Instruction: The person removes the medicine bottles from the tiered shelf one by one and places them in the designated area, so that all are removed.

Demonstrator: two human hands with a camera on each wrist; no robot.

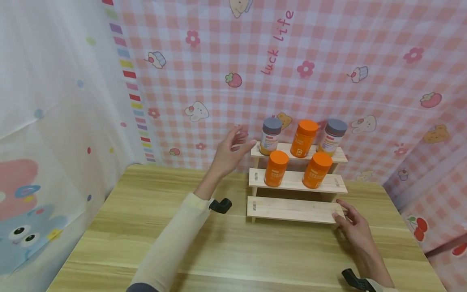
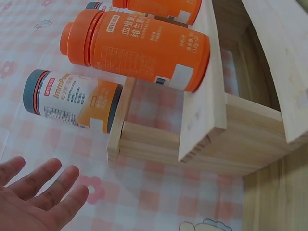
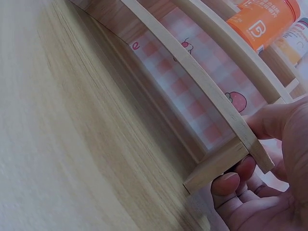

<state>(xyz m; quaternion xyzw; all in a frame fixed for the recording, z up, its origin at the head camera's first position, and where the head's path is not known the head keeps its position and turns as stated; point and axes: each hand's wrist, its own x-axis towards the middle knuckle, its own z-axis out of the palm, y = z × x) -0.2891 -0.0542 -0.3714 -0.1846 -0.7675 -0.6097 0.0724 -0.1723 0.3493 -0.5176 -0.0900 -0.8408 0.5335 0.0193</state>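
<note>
A three-step wooden display rack (image 1: 295, 209) stands on the table. My right hand (image 1: 354, 228) grips the right end of its lowest step; in the right wrist view the thumb lies over the board and fingertips (image 3: 226, 184) are underneath. My left hand (image 1: 229, 155) is raised left of the top step, fingers spread, holding nothing. Nearest to it is a grey-lidded supplement jar (image 1: 270, 138), apart from the fingers. The top step also bears an orange jar (image 1: 304, 139) and another grey-lidded jar (image 1: 331, 138). Two orange jars stand on the middle step, one left (image 1: 276, 169), one right (image 1: 317, 171).
The wood-grain table (image 1: 146, 231) extends to the left and in front of the rack. Close behind hangs a pink checked cloth (image 1: 204, 65) with printed figures. A white patterned curtain (image 1: 65, 101) hangs on the left side.
</note>
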